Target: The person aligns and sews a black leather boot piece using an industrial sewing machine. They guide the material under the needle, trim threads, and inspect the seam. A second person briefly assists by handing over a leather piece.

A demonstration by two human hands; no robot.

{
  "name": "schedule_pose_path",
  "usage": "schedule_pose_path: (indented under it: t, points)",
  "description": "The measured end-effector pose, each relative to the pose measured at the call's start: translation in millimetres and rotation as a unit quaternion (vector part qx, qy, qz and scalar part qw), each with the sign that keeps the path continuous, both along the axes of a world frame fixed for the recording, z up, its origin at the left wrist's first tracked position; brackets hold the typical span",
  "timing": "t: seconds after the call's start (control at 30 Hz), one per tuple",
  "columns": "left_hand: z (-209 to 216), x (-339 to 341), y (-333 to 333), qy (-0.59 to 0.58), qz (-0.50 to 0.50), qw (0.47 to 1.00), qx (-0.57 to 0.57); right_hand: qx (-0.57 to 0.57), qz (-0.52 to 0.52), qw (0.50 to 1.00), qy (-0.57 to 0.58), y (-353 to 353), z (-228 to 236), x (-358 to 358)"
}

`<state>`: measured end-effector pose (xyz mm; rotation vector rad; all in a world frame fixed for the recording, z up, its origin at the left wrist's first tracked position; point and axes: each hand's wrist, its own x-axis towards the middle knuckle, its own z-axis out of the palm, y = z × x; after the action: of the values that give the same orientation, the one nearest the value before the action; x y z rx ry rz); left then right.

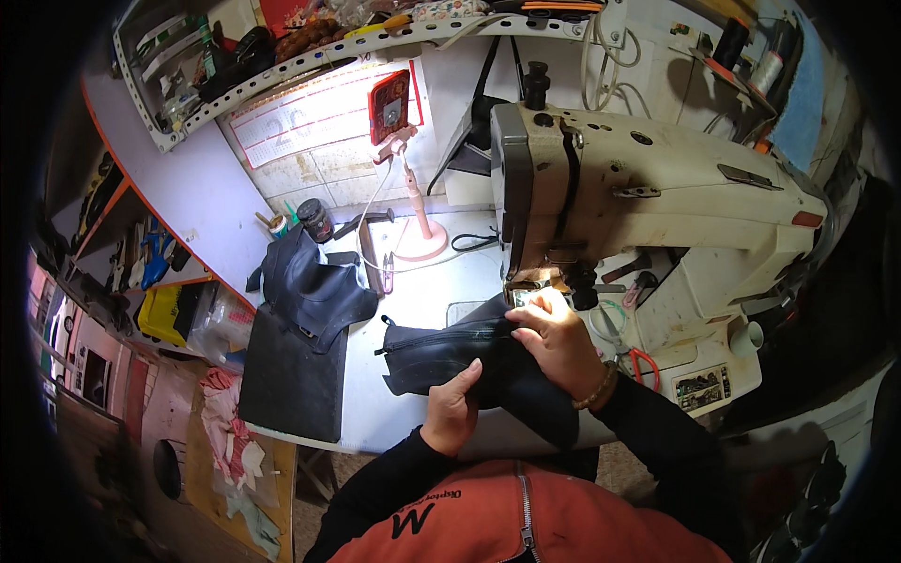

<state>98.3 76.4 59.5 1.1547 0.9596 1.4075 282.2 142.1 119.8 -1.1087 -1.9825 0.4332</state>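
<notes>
A black leather boot (pixel 427 352) with a zipper along its shaft lies across the white table under the sewing machine (pixel 638 192). My left hand (pixel 453 405) grips the near edge of the shaft, thumb on top and the other fingers hidden beneath. Close to the needle area, my right hand (pixel 561 345) has its fingers closed on the boot by the end of the zipper. The boot's foot part extends toward me below my right hand. Light shines at the needle, but my fingers cover the exact stitching spot.
Left of the boot, another black leather piece (pixel 314 286) rests partly on a dark board (pixel 293 380). Behind stand a pink phone holder (pixel 418 211) with a red-cased phone (pixel 389 103) and a dark jar (pixel 314 218). Red-handled scissors (pixel 645 366) and a parts tray (pixel 702 388) lie right.
</notes>
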Motion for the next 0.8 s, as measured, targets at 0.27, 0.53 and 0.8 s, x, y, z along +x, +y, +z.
schedule_pose_path:
  t: [0.27, 0.53, 0.8]
  points:
    - [-5.7, -2.0, 17.7, -0.017, -0.033, 0.996, -0.079, 0.026, -0.065, 0.998, 0.01, 5.2, -11.1, 1.5]
    - [11.4, -13.0, 48.3, -0.299, -0.099, 0.929, -0.194, -0.039, -0.047, 0.995, 0.083, 11.4, -7.7, 0.9]
    - [21.4, -26.9, 85.9, -0.283, -0.165, 0.917, -0.226, -0.058, -0.087, 0.986, 0.128, 15.9, -11.2, -6.5]
